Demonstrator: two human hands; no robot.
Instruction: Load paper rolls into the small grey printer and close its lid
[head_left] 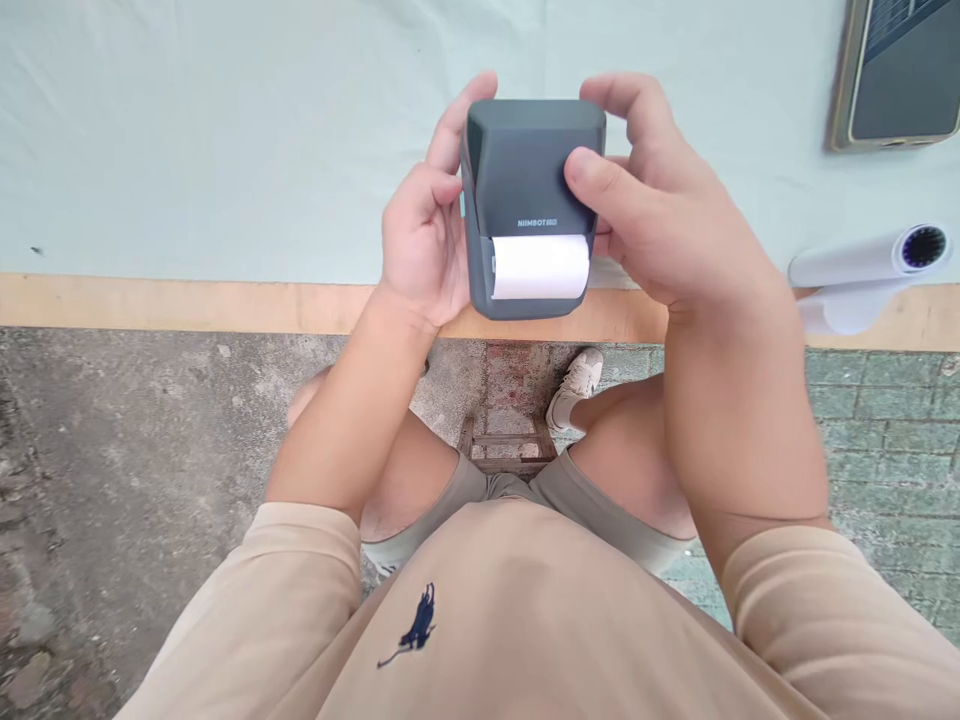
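A dark grey label printer, marked NIIMBOT, is held up over the near edge of the table. White label paper shows in the opening at its near end. My left hand grips the printer's left side, thumb against the edge and a finger reaching up along the far corner. On the other side, my right hand has its thumb pressed on the top face. Its index finger curls at the far right corner, and the remaining fingers are partly hidden beneath.
A pale cloth covers the table, leaving a strip of bare wooden edge. At right lies a partly unrolled white roll. A phone rests at the far right corner. Below are a wooden stool and my legs.
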